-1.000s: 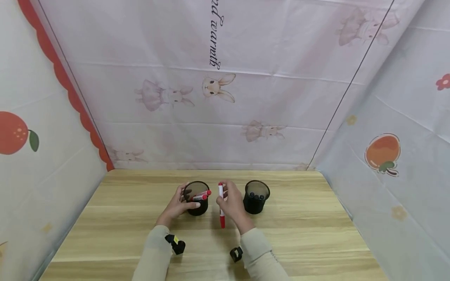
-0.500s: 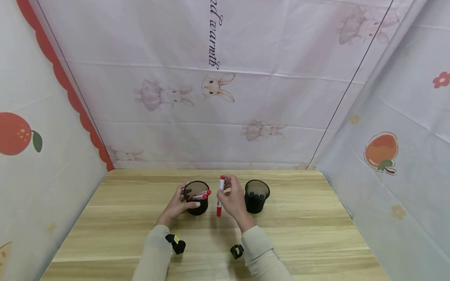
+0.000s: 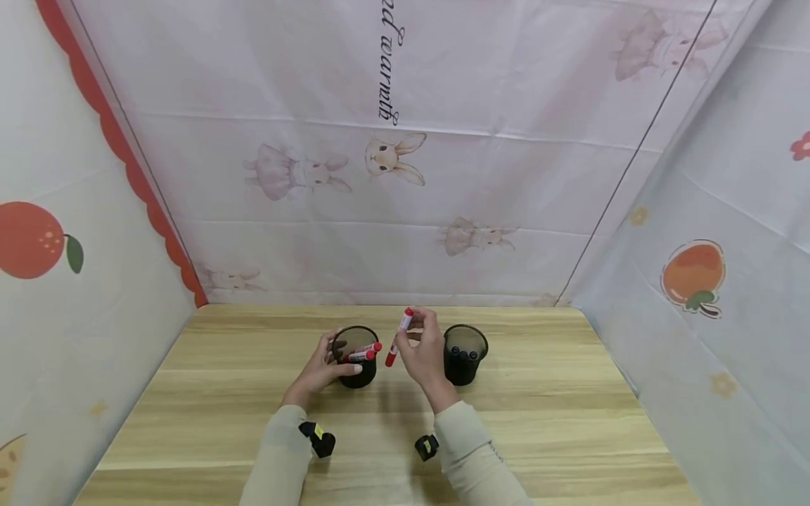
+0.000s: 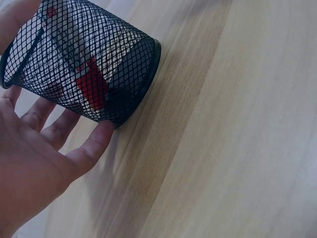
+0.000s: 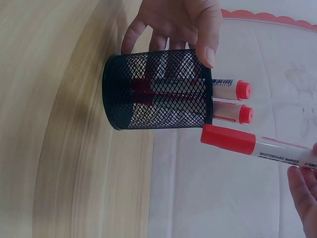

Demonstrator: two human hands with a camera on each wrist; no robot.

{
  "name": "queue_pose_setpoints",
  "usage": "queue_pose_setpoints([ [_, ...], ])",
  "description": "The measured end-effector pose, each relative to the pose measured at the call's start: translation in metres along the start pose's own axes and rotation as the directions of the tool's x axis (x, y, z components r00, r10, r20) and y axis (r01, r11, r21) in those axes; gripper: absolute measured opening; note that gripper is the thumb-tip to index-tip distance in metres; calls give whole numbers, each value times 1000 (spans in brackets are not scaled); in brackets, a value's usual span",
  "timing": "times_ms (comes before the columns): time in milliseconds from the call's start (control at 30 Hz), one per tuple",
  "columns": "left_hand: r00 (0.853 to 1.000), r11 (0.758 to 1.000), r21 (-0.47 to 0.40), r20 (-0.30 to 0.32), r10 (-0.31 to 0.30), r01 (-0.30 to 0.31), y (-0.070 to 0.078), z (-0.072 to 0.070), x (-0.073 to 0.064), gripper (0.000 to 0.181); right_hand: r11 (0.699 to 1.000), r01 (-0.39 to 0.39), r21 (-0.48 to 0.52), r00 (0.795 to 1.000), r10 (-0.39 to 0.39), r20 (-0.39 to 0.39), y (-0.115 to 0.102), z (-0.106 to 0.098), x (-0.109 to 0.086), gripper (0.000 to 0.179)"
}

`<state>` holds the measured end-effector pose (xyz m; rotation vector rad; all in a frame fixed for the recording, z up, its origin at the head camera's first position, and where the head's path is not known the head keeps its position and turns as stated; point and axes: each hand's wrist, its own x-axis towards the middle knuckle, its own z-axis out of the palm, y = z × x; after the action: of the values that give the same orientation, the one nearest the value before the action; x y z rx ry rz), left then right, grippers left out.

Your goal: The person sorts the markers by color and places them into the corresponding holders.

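Note:
My left hand grips a black mesh pen cup standing on the table, fingers round its far side and thumb along the near side. Inside lean two red-and-white whiteboard markers, their red ends sticking out over the rim. Between the two cups, my right hand pinches another red whiteboard marker near its upper end. That marker is tilted, its red cap pointing down towards the left cup's rim. In the right wrist view the cap appears close beside the rim; whether they touch I cannot tell.
A second black mesh pen cup stands just right of my right hand, with several black-ended pens in it. The wooden table meets printed cloth walls at its back and sides.
My right hand has risen and moved slightly away from me with the marker, whose capped lower end has swung up and left towards the left cup. My left hand has stayed on its cup.

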<state>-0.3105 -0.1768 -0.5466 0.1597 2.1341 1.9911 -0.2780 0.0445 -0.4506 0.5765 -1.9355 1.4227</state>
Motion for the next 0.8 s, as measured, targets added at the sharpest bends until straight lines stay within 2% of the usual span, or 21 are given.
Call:
queue_pose_setpoints([
  [100,1000,1000,-7,3,4,-4,-2,0,0,92,1000,27,-5,999,-27,-36,-13,-2,3,40],
  [233,1000,1000,-22,12,10,-10,-2,0,0,93,999,50,1,996,-50,-79,-16,-1,4,40],
  [433,999,998,-48,40,-26,28,22,1,-11,95,999,52,4,991,-51,-122,-14,2,4,40],
  [533,999,999,-42,36,-28,29,27,3,-15,94,999,38,15,991,-36,-129,-14,3,3,40],
  [800,999,999,-37,34,-21,22,26,3,-16,93,999,38,32,992,-34,-121,-11,5,0,38],
])
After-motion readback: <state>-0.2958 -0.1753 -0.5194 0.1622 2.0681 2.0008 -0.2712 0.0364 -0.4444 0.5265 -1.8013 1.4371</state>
